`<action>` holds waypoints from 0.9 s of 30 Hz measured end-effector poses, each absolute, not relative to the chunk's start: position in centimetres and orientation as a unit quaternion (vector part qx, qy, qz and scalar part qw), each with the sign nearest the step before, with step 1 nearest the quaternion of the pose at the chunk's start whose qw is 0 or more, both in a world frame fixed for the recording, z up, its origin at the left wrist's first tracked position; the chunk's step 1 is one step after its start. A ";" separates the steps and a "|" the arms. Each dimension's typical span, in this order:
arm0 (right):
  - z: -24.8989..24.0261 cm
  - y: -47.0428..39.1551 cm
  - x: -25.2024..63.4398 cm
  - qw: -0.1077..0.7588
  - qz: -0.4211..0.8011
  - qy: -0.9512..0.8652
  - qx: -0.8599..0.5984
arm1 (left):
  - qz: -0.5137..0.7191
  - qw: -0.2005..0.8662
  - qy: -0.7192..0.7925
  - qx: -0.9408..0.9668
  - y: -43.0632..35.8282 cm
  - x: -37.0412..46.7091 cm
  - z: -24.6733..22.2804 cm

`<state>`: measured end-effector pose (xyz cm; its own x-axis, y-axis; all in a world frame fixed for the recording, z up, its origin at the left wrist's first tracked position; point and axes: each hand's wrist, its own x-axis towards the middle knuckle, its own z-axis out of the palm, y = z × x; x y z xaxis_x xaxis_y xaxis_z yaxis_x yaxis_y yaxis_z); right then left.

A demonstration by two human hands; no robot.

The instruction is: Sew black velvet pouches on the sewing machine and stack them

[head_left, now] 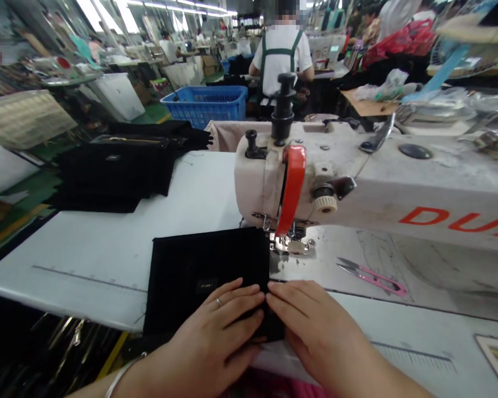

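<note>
A flat black fabric piece point(178, 265) with a small label lies on the white sewing table, its right edge beside the metal presser foot point(296, 246) of the sewing machine point(257, 182). My left hand point(216, 331), with a ring and a bracelet, rests on the near right part of the fabric with its fingers stretched out. At the fabric's right edge, my right hand point(315, 320) lies with extended fingertips almost meeting the left ones. Its thumb is hidden. Right of the presser foot lie pink-handled thread snips point(373, 276).
A stack of black fabric pieces point(116, 166) sits at the table's far left. Behind stands a blue plastic basket point(207, 102). Farther back, a person in a white shirt point(278, 55) faces away. Zippered black items point(62, 354) lie below the table's left edge.
</note>
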<state>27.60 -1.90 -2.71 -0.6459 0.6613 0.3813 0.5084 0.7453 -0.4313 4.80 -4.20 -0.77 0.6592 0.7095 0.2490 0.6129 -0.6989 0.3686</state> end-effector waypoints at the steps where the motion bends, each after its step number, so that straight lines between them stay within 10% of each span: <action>1: -2.5 -1.6 27.6 0.262 0.149 -0.897 -0.324 | 0.185 0.134 0.367 0.902 -3.8 4.8 -0.7; 27: -3.3 3.2 26.9 0.215 0.154 -0.859 -0.438 | 0.213 0.055 0.283 0.933 6.8 4.4 -1.9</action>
